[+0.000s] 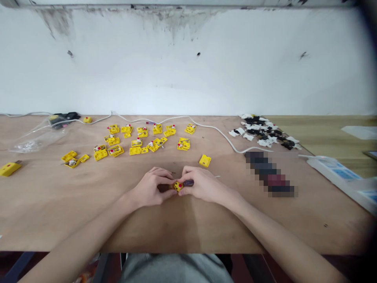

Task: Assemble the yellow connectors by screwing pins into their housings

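Observation:
Near the table's middle, my left hand [151, 188] pinches a small yellow plastic case [177, 188] with a red button between thumb and fingers. My right hand [198, 182] is closed at the case's other side, thumb and forefinger against it. A dark purple, handle-like piece [188, 183] shows beside the right fingers; its kind is partly hidden. Beyond the right hand lies a loose yellow cover [205, 160]. Several opened yellow cases [137, 142] with red buttons and small parts inside are spread out past my hands.
A clear plastic bag [35, 137] lies at the left, near a yellow tool [10, 169]. Black and white pieces [262, 131] are heaped at the back right. A white cable [218, 129] runs along the back to a white power strip [338, 173]. A wall stands behind.

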The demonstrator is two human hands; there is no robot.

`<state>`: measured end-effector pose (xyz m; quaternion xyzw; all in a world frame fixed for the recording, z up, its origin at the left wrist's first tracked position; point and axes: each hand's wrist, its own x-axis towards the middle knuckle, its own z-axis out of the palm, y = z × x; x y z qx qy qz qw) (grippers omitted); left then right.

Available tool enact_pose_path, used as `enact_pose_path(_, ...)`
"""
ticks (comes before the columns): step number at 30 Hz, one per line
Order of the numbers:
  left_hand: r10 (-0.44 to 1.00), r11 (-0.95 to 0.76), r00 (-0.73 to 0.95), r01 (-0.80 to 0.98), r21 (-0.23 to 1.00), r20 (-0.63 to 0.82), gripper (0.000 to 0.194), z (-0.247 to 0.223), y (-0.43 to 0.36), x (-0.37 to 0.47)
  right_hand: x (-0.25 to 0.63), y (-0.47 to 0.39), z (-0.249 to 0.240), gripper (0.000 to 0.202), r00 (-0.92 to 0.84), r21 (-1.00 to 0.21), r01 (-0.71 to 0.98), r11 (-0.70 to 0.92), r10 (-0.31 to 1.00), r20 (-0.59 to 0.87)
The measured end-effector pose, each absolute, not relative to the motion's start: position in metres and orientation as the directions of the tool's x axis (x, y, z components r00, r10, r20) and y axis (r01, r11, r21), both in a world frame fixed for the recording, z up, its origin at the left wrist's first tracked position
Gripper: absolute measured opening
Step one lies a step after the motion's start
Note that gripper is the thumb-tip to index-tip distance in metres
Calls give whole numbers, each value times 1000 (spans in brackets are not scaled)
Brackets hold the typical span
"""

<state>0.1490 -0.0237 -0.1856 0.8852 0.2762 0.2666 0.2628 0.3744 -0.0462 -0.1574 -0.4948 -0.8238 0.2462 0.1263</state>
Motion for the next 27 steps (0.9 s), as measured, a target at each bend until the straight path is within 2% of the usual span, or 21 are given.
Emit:
enact_pose_path(4,649,-708,684,381,595,334,25,-186,-25,151,390,-40,-150,28,-495,-564,707,426,868,36)
enact_pose_path(8,672,-703,657,419,574,342,27,-190,-25,155,428,-21,-147,35,-242,-488,818,306,951,191)
enact_pose_path(11,679,-691,658,421,587,327,29,-190,-24,155,460,-5,-155,39,-84,-405,905,133,987,136)
enact_pose_path(14,672,-681,680,412,606,293,31,-187,-24,153,479,4,-165,37,-29,-341,938,55,996,81)
enact_pose_path(18,663,-682,702,422,597,260,44,-183,-24,153,487,6,-170,41,-98,-313,942,123,991,94)
enact_pose_path(23,675,-685,692,458,566,257,30,-183,-25,157,483,0,-168,69,-341,-330,870,367,930,135)
enact_pose_path(25,685,-679,684,476,558,250,28,-182,-26,158,479,-1,-168,66,-390,-332,852,404,914,113)
enact_pose_path(27,696,-671,676,492,555,242,28,-181,-27,157,474,-2,-168,52,-406,-321,849,420,907,113)
